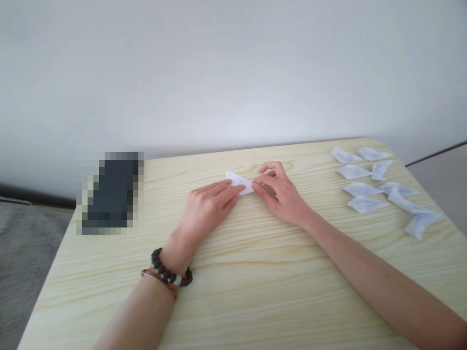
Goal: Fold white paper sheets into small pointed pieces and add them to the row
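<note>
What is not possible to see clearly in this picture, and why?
Head view:
Paper: partly covered by the left hand and right hand.
Dark object: details hidden by pixelation.
Table: near side cut off by the bottom edge.
Folded pieces: parts hidden where some overlap.

Soft light brightens the wall [251, 109] behind the desk [248, 287]; big blocky squares blur a dark rectangle [113, 189] near its left edge.
</note>
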